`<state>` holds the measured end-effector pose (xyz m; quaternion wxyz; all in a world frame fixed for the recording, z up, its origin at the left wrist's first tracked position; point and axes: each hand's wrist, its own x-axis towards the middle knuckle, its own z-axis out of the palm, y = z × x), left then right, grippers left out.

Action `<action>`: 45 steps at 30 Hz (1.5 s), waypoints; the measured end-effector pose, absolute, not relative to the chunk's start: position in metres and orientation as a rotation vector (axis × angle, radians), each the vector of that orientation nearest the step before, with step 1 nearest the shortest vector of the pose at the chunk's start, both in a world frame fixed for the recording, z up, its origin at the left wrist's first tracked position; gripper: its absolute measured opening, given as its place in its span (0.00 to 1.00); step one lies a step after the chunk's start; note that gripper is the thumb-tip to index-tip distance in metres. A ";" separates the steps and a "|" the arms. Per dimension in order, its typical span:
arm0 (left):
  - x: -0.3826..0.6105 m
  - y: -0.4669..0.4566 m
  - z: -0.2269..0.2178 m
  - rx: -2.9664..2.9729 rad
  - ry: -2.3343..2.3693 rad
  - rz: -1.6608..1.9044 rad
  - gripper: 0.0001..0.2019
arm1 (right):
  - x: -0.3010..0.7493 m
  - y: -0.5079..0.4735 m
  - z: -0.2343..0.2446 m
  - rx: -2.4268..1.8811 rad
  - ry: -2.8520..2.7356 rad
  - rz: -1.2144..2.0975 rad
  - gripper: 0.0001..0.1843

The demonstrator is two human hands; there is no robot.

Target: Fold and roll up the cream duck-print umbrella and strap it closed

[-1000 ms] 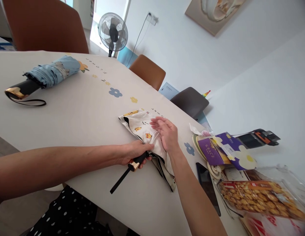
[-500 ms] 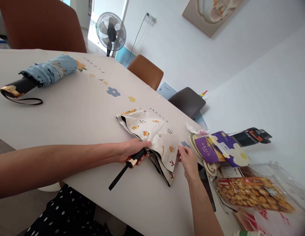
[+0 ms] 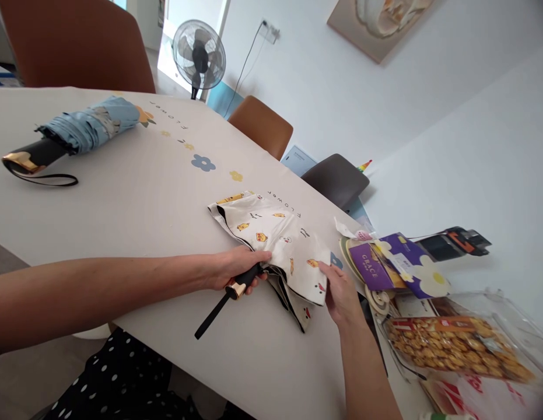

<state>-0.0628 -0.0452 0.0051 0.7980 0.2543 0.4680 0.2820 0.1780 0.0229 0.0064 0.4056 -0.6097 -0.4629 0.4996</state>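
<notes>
Left hand [image 3: 240,268] wrapped round umbrella handle [image 3: 248,278] — right hand [image 3: 342,293] pinching canopy [image 3: 275,228] at right edge; blue umbrella [image 3: 88,126] far left.

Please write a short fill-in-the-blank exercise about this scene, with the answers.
1. The left hand grips the printed umbrella by its black ____.
2. The right hand pinches the canopy, mainly coloured ____.
3. The rolled umbrella has fabric of light ____.
4. The purple package shows the word ____.
Missing words: handle; white; blue; GRACE.
</notes>
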 end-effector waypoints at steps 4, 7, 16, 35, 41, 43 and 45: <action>-0.063 -0.046 0.006 0.536 1.020 0.621 0.15 | 0.174 0.027 0.030 -1.410 -0.906 1.336 0.11; -0.063 -0.045 0.005 0.535 1.015 0.606 0.15 | 0.165 0.030 0.042 -1.127 -0.900 1.389 0.13; -0.063 -0.044 0.003 0.533 0.995 0.601 0.16 | 0.138 0.018 -0.004 -1.044 -1.021 1.704 0.18; -0.063 -0.044 0.007 0.491 0.977 0.617 0.15 | 0.096 0.022 0.012 -1.266 -1.839 0.644 0.20; -0.063 -0.044 0.012 0.493 1.018 0.569 0.11 | 0.080 0.034 0.008 -1.223 -1.995 0.492 0.27; -0.064 -0.044 0.013 0.489 1.029 0.550 0.11 | 0.077 0.041 0.005 -1.192 -2.109 0.474 0.26; -0.063 -0.043 0.012 0.469 1.021 0.558 0.11 | 0.074 0.051 0.002 -1.168 -2.226 0.468 0.24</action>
